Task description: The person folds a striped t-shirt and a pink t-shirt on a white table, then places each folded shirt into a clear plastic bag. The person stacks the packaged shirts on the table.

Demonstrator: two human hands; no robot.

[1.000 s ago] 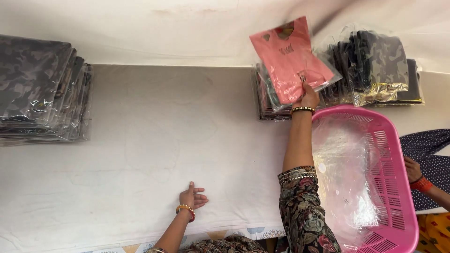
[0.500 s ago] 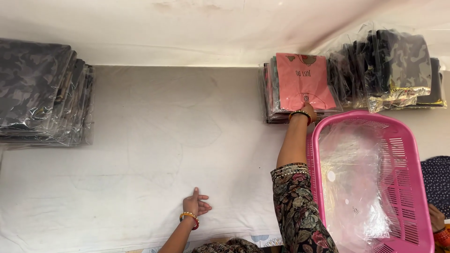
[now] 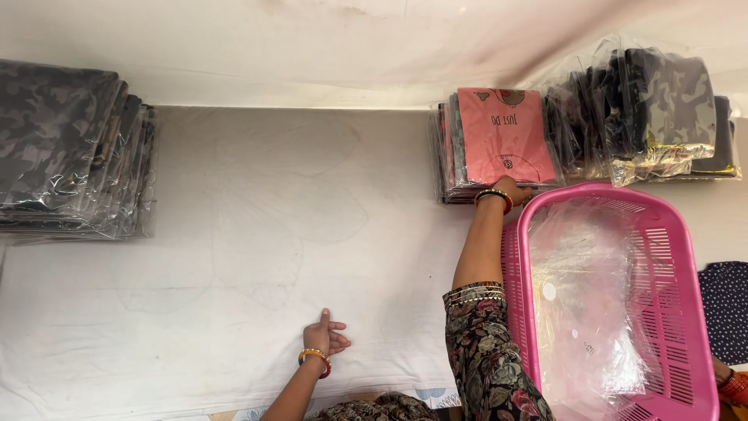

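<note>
1. Fingers of the right hand [image 3: 510, 188] are seen laid against the near edge of a pink bagged garment [image 3: 505, 134]; whether they pinch it or only press on it cannot be told, as the fingertips are hidden by the stack edge.
2. One pink bagged garment is counted, lying flat on top of a stack of bagged clothes [image 3: 452, 160] at the far right of the white sheet [image 3: 257, 234], against the wall.
3. Fingers of the left hand [image 3: 322, 340] are noted slightly spread and resting flat on the white sheet near its front edge; nothing is gripped.
4. Bangles are seen on both wrists: red and gold ones at each, plus a row of thin ones at the cuff of the floral sleeve [image 3: 487, 355] on the right arm.
5. One pink plastic basket [image 3: 686, 312] is recorded just right of the right arm, touching the stack's front; it is lined with clear plastic bags [image 3: 584, 304].
6. Three separate piles are counted in all: the pink-topped one, a dark leaning pile [image 3: 647, 117] just beside it to the right, and a camouflage pile [image 3: 66, 148] well apart at far left.
7. Another person's hand [image 3: 728, 382], with red bangles, is glimpsed at the lower right edge.
</note>
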